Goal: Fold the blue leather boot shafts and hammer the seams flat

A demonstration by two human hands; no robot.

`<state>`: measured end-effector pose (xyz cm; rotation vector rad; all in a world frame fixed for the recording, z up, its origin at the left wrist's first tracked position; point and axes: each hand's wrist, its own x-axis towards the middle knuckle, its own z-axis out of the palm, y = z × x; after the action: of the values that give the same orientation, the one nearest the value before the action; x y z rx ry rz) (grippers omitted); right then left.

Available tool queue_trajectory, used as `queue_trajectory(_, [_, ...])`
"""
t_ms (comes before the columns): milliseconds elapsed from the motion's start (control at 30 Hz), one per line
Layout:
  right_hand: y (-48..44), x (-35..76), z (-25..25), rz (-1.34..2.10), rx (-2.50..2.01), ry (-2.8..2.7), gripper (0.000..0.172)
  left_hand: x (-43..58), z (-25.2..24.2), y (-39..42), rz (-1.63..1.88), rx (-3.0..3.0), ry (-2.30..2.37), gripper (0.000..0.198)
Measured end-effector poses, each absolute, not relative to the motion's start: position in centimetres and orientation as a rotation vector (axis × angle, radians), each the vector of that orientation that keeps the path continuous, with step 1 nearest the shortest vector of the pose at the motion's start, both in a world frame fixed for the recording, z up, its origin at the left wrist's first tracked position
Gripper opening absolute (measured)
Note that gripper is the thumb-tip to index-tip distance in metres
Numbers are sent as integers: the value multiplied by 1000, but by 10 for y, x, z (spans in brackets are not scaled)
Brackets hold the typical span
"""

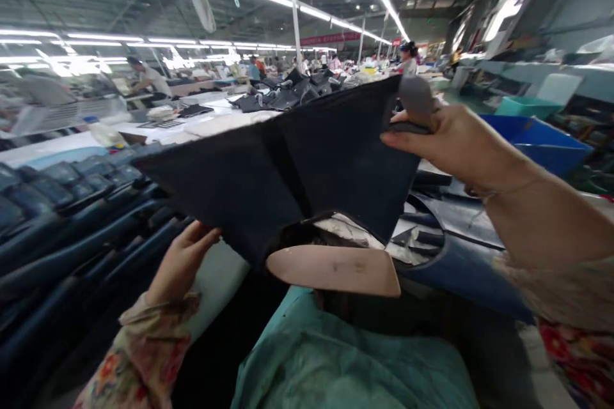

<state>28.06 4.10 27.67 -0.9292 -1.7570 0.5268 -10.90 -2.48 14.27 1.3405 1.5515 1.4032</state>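
Observation:
A dark navy sheet-like panel [230, 179] with a black band down its middle and a curved cut-out below is held up before me. My left hand [180, 262] pinches its lower left edge. At the upper right corner, my right hand [446, 140] grips the panel between closed fingers. A grey rounded piece [416, 96] shows at that hand's fingertips; whether it is a finger cover or a tool I cannot tell. Under the cut-out lies a long pinkish-tan board [336, 270] with one rounded end. Green cloth [336, 351] covers my lap.
Stacked dark blue pieces [86, 230] fill the left side. Behind the panel, a heap of black pieces [297, 89] lies on a white table [201, 121]. At right stand a blue bin [537, 140] and a blue surface with an oval opening [460, 268]. Several people work farther back.

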Motion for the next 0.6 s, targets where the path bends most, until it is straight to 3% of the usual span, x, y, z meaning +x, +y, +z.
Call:
queue_trajectory(200, [57,208,290,223,-1145,-2317,25,-129,65,-32,1283,995,1615,48])
queue_trajectory(367, [70,179,288,183,-1200,-2536,37,-116,26,-35,1076,957,1536,54])
queue_trajectory(500, [75,180,266,225,-1179,-2657,33,-86,-13,-38,875,973,1454,57])
queue_trajectory(600, [74,198,240,338,-1271,-2769,27,-50,-45,-44,698,1030,1383,48])
